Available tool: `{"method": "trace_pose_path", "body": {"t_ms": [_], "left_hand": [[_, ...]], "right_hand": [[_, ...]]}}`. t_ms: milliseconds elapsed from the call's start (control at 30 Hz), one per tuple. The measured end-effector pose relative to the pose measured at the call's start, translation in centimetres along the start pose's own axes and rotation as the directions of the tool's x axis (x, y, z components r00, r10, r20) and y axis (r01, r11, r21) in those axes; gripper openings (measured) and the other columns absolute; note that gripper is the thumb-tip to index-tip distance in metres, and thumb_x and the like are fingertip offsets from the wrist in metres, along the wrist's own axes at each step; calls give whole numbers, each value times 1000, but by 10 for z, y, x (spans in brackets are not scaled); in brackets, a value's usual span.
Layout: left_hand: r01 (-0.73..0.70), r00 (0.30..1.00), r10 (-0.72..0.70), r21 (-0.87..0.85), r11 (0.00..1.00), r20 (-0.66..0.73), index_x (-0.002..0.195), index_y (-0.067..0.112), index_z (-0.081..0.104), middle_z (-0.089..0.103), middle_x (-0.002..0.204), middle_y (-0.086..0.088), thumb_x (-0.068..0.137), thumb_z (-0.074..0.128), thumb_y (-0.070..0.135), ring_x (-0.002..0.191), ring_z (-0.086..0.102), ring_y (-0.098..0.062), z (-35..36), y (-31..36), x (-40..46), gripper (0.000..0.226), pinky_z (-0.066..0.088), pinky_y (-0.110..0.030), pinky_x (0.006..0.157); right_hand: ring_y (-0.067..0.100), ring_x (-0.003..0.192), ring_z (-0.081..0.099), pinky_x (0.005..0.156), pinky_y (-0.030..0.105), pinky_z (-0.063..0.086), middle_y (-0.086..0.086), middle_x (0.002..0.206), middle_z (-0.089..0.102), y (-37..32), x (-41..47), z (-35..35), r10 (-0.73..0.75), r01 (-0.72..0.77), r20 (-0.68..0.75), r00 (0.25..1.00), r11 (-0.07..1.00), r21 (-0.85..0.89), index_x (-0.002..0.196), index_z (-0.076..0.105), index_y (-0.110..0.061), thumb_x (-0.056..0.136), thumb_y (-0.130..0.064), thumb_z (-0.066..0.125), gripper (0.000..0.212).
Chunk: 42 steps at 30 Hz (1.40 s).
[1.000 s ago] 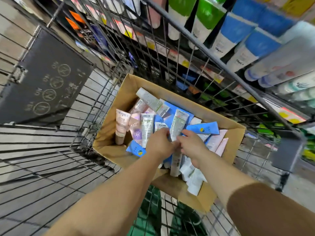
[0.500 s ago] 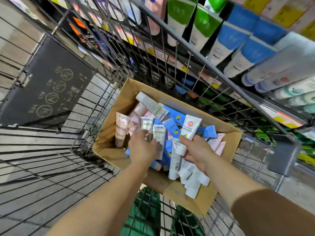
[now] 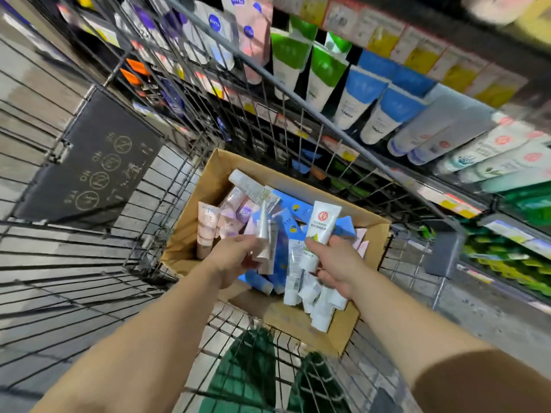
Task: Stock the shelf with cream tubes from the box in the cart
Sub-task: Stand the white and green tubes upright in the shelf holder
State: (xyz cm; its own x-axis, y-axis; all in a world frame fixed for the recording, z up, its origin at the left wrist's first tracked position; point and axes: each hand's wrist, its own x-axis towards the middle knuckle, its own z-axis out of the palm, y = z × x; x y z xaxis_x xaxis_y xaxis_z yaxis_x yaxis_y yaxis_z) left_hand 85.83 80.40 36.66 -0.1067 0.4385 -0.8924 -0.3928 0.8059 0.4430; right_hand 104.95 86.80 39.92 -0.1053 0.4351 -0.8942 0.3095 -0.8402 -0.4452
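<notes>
So the person's got both hands down in the cardboard box (image 3: 208, 186) sitting in the wire cart (image 3: 89, 263), and each hand already has something. The right hand (image 3: 335, 265) has its fingers curled around the lower body of a white tube with a red round logo (image 3: 320, 225), crimped end pointing up and the cap end hidden by the hand. The left hand (image 3: 235, 259) is pinching a slimmer silvery-white tube (image 3: 264, 234) that's blurry, so the exact finger placement is hard to call. The rest of the cream tubes (image 3: 286, 222) are a loose jumble in the box: blue ones, pinkish ones, a bunch of white ones piled at the near edge. The shelf (image 3: 447, 138) they're headed for is right beside the cart on the right, already lined with tubes lying at a slant. Handling-wise these look dead easy: light, soft plastic bodies that give under a squeeze, probably a bit slick since they're glossy. Best bet is grabbing around the mid-body or near the cap where it's firmer, not the flat crimp, which would likely let it swing. Nothing fragile here, worst case one slips back into the pile.
</notes>
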Motion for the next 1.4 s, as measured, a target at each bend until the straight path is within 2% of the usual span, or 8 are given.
{"method": "trace_pose_path", "body": {"t_ms": [133,300,433,533,733,900,1100,1400], "left_hand": [[65,945,-24,-116,991,326,103,8,59,60,86,-5,84,61,14,67,58,-18,9,21,-41,20,57,-28,61],[28,863,24,-95,995,504,104,20,69,66,90,-5,89,59,19,72,67,-21,43,58,-96,19,58,-29,59],[-179,798,129,26,984,589,99,19,71,69,98,-2,82,66,12,79,70,-20,92,88,-143,19,55,-27,57],[-312,741,178,96,945,648,111,16,66,65,107,-7,77,69,17,94,63,-22,134,105,-175,34,55,-33,74],[-480,637,214,163,862,741,114,11,64,58,122,-24,71,77,11,108,52,-36,254,99,-253,45,43,-46,96],[-618,547,215,217,756,809,118,9,61,70,110,-13,75,71,3,92,69,-25,390,46,-341,44,57,-39,83],[-728,371,163,178,662,914,127,0,53,64,120,-23,69,75,3,101,62,-33,562,-24,-436,62,51,-43,89],[-845,117,79,58,532,990,113,2,62,71,108,-19,77,69,-2,89,70,-26,754,-71,-510,36,58,-28,63]], "right_hand": [[21,107,61,99,43,48,4,118,64,-20,-39,-6,-65,64,11,998,996,55,124,54,-12,94,-22,62,33],[13,85,66,73,33,51,0,104,71,-51,-106,-31,-178,173,42,983,980,99,113,60,-18,94,-21,60,19],[26,101,67,79,42,56,8,112,69,-71,-161,-72,-276,275,-2,961,956,105,117,59,-11,95,-20,59,24],[18,93,65,68,34,52,1,108,67,-76,-203,-114,-352,355,-50,935,925,132,115,57,-15,95,-21,60,22],[20,96,67,84,42,55,2,106,72,-43,-283,-229,-505,522,-136,852,834,180,112,62,-17,93,-16,62,19],[23,99,68,81,40,57,6,113,70,25,-371,-358,-557,617,-278,782,754,225,122,54,-16,92,-10,62,32],[14,89,66,74,31,53,7,119,64,116,-485,-507,-590,738,-526,612,665,112,124,52,-13,91,-8,63,35],[28,92,66,79,41,53,6,103,70,187,-566,-671,-548,831,-762,345,556,-24,112,62,-18,87,-18,71,26]]}}
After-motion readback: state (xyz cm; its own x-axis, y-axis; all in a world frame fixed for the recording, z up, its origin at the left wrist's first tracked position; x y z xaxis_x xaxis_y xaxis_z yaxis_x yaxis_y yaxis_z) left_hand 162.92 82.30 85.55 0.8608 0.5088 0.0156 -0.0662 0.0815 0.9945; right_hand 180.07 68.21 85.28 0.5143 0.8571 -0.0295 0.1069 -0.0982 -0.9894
